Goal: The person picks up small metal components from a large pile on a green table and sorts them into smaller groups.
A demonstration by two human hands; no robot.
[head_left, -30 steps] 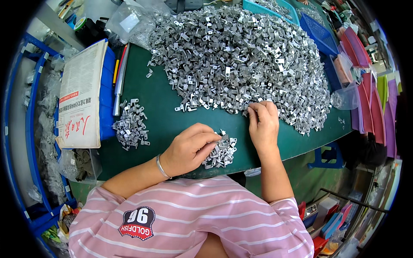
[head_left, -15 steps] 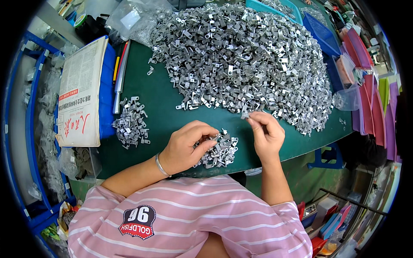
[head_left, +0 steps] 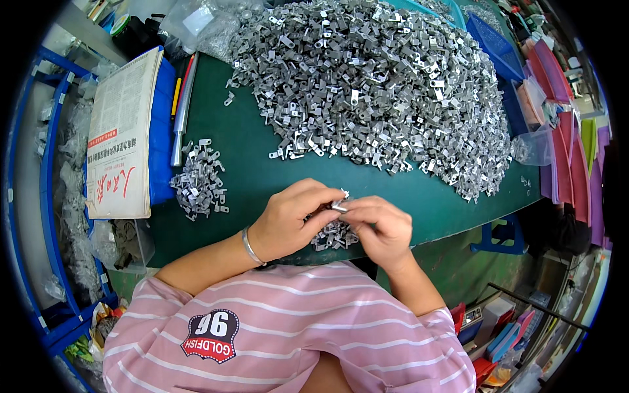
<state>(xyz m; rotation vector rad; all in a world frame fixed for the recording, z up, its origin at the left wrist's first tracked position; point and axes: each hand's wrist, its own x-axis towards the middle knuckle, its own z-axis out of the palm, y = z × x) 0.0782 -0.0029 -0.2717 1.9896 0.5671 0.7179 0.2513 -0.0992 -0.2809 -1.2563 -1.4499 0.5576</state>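
Note:
My left hand (head_left: pixel 289 219), with a metal bangle at its wrist, is closed in a pinch, and my right hand (head_left: pixel 380 229) meets it fingertip to fingertip. Between them shows a small silvery metal bracket (head_left: pixel 339 206), pinched by the right fingers; the left fingers touch it or another piece, partly hidden. Directly beneath lies a little pile of brackets (head_left: pixel 334 237), half covered by the hands. A huge heap of the same brackets (head_left: pixel 373 85) spreads over the far side of the green table (head_left: pixel 249 150). A second small pile (head_left: pixel 198 180) sits at the left.
Left of the small pile stands a blue bin (head_left: pixel 162 131) with folded newspapers (head_left: pixel 124 137) on it. Pens and a silvery rod (head_left: pixel 183 118) lie alongside. A clear plastic bag (head_left: pixel 203 26) rests at the back. Blue baskets (head_left: pixel 495 49) line the right edge, near a blue stool (head_left: pixel 498 236).
My right hand has moved left and nearer from the big heap's edge, bringing a bracket to my left hand. The left hand has stayed near the small pile.

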